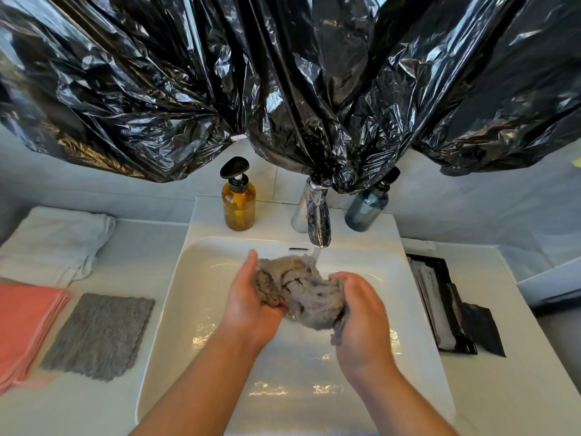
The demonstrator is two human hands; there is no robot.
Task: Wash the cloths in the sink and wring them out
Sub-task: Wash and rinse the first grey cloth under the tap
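Grey cloth (301, 294) is bunched just below the tap (317, 221), over the sink (283, 372), under running water. The grip of the left hand (248, 297) and of the right hand (361, 319) is curled round it. I would rub the folds together and turn hidden parts toward the tap.

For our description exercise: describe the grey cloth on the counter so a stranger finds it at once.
Find the white sink. On the counter to its left lies the flat grey cloth. It alone is grey and spread open, beside stacked pink cloths and a folded white towel.
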